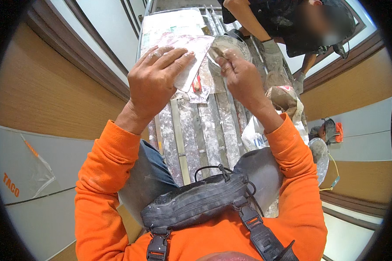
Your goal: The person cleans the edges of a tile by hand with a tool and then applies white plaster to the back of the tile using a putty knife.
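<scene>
My left hand (154, 80) lies across a thin white sheet (188, 78) smeared with pinkish-white powder. Its fingers stretch over the upper face, and the thumb is hidden, seemingly gripping from below. To its right, my right hand (241, 76) is closed around a small flat brownish-grey tool (216, 52); its exact kind is unclear. That tool is above the near left rim of a round, dusty grey bucket (244, 43). Under the sheet's lower corner, a small red-handled thing (197, 83) rests on another powdery sheet (199, 96).
Slatted metal planks (211, 126), coated in white splashes, extend ahead between my knees. A white bag (253, 135) stands at the right beside a crumpled brownish bag (285, 99). Another person (265, 19) in dark clothing bends in from the far right. Wood-panelled walls (69, 87) flank both sides.
</scene>
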Demonstrator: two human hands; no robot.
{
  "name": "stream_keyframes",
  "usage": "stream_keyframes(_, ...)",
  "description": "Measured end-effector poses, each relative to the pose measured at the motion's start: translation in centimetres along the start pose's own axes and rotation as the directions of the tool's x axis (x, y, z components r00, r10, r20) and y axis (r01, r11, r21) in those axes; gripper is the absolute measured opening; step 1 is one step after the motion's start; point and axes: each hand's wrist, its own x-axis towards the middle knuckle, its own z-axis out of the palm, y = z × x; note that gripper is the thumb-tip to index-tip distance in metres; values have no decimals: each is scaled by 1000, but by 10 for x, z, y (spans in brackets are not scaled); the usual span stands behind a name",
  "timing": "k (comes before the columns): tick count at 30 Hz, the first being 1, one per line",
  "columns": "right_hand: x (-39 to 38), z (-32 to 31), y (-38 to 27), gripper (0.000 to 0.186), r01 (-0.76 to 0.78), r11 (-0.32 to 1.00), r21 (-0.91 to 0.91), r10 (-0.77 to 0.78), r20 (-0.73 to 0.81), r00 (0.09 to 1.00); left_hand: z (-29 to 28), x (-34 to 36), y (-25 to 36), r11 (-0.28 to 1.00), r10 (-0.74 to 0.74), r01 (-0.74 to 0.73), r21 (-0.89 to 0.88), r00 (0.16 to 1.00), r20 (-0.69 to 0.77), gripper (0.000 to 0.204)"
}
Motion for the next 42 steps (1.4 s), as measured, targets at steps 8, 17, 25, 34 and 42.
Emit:
stream_keyframes(8, -19, 23, -42, 17, 100, 969, 226, -95, -32, 995, 7, -6, -7, 997, -81, 81, -17, 997, 12, 41)
stream_keyframes(17, -30, 19, -58, 6, 469, 883, 31, -470, 28, 882, 6, -9, -15, 991, -127, 124, 48, 990, 59, 37)
stream_keyframes(25, -9, 4, -42, 15, 180, 925, 334, -171, -58, 984, 6, -13, -15, 248, -458, 811, -530, 580, 673, 24)
stream_keyframes(34, -3, -32, -9, 23, 32, 860, 509, -230, 332, 915, 2, -24, -40, -110, -46, 898, -426, 423, 905, 47)
stream_keyframes(42, -5, -3, -17, 25, 12, 803, 595, -312, 404, 860, -2, -21, -26, 82, 157, 907, -413, 397, 904, 54)
